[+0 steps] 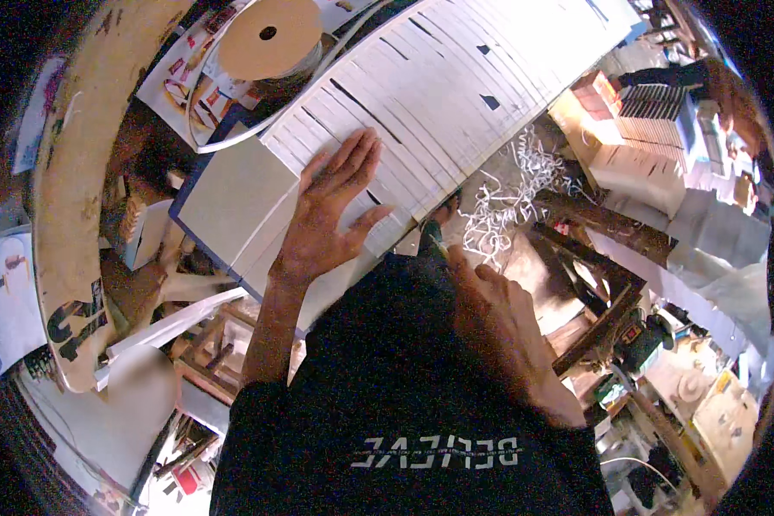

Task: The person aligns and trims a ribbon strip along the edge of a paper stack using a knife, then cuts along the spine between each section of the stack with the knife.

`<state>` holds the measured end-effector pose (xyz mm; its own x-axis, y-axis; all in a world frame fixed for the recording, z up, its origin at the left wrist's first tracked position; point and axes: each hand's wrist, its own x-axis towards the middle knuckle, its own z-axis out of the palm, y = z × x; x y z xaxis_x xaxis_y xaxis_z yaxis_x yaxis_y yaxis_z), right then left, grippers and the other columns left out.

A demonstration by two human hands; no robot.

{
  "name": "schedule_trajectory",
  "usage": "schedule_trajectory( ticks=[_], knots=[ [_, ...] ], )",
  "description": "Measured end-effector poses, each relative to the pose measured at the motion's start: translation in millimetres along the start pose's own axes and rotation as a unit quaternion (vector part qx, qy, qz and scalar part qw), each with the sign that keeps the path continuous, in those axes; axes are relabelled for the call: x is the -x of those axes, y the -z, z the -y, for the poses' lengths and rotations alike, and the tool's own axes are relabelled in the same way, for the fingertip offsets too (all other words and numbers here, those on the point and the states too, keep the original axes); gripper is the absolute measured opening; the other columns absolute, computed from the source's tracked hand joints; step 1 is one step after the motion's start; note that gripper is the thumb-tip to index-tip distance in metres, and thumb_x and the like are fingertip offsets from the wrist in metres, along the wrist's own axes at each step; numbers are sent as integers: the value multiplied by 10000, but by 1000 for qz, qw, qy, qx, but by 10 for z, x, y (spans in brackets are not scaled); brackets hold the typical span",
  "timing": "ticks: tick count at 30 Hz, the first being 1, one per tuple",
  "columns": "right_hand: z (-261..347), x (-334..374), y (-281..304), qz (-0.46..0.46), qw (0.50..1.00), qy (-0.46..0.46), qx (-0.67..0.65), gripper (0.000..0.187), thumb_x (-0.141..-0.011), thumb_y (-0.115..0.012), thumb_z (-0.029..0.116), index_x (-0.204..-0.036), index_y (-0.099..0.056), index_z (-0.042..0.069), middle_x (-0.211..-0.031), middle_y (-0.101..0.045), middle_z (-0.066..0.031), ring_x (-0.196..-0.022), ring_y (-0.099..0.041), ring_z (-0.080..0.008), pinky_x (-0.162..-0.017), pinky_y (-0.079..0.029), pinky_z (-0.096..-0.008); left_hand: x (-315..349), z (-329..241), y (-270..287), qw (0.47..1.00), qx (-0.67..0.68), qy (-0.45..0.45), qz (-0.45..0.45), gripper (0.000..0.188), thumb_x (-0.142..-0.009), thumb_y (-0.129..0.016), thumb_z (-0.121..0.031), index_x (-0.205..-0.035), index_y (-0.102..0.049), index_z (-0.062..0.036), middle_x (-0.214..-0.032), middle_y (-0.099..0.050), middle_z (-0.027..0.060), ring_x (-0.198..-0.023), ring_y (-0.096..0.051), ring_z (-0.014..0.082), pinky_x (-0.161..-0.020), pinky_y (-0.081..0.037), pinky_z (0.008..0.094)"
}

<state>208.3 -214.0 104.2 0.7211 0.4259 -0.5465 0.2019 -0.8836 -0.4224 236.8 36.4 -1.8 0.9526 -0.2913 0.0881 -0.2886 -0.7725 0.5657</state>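
Note:
A long white panel of closely packed strips or spines (439, 95), with dark gaps between some of them, runs from the middle to the upper right. My left hand (340, 206) lies flat on its near end, fingers stretched out and slightly spread. Beside the panel's near right edge, my right hand (494, 297) is closed around a small dark object (433, 234); its kind is hard to make out, and part of the fingers is hidden by the shirt. Curled white shavings (525, 193) hang and lie just beyond that hand.
A grey board (232, 211) with a dark blue edge adjoins the panel's near end. Above it stands a cardboard-faced spool (262, 43). Stacked book-like blocks (654, 129) sit at the far right near another person's dark sleeve (675, 73). A wooden frame (611, 301) stands below the shavings.

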Motion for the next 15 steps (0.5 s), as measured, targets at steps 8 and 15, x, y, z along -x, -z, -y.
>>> schedule_trajectory(
  ticks=[8,15],
  knots=[
    [-286,273,-92,22,996,-84,-20,364,-994,-607,85,-1357,-606,92,-868,-731,-228,-771,-733,-414,-694,-583,-495,295,-15,-151,992,-49,46,-104,703,-933,-760,-398,-1510,-553,-53,-1608,-503,99,-1558,-359,250,-1282,-173,517],
    [-156,-31,-235,-133,962,38,-236,525,-943,-643,-8,-1445,-599,140,-1078,-719,-222,-885,-736,-411,-770,-595,-436,286,19,-190,991,3,55,-126,656,-911,-792,-372,-1480,-606,-107,-1598,-521,84,-1545,-380,283,-1282,-140,556]
  ],
)
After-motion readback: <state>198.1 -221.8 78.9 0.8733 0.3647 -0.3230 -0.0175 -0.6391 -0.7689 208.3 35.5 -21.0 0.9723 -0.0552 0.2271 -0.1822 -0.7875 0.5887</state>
